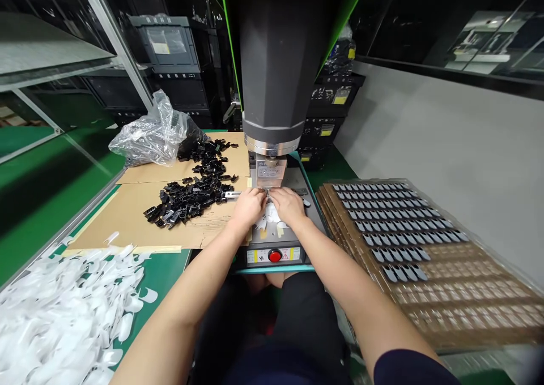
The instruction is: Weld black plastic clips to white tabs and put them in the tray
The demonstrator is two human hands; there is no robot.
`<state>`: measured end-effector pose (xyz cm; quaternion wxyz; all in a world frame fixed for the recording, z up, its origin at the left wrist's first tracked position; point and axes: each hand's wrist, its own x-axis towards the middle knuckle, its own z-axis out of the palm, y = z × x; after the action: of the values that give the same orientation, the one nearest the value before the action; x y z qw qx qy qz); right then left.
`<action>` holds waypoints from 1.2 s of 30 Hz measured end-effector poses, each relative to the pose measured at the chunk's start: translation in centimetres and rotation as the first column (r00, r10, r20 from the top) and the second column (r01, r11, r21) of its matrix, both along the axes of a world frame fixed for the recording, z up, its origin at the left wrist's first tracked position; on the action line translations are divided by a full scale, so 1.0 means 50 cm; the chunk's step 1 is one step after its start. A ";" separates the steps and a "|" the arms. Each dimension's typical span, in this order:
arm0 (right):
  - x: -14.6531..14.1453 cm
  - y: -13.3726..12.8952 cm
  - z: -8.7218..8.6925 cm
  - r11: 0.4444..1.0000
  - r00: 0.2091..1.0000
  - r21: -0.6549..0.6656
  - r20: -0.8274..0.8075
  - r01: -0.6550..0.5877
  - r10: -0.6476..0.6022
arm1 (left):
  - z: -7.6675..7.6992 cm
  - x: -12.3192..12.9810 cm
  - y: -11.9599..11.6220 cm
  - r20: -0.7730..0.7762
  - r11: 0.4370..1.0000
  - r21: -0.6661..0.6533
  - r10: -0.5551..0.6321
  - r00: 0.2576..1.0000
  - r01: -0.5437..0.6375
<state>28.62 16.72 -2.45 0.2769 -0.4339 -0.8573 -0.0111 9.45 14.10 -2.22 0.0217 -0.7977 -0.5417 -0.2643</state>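
White thin pieces (pixel 272 212) lying on the machine base (pixel 289 241), between left hand (pixel 250 206) and right hand (pixel 289 205). Both hands curled close together at the foot of the press head (pixel 271 172); cannot tell whether grasping anything. Black parts (pixel 187 201) heaped on cardboard (pixel 119 221), leftward.

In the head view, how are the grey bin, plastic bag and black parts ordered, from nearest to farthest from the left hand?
1. Black parts: on the cardboard, just left of the left hand.
2. Plastic bag: farther left and forward.
3. Grey bin: stacked farther back, left.
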 end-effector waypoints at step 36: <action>0.010 -0.061 -0.087 0.975 0.962 -0.112 0.218 0.193 -0.166 | 0.033 -0.502 -0.231 -0.074 0.760 -0.293 0.587 0.806 -0.580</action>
<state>29.10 13.66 -6.80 0.1543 -0.5238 -0.8374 -0.0245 -15.64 2.56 -0.56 -0.0252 -0.5800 -0.7968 -0.1677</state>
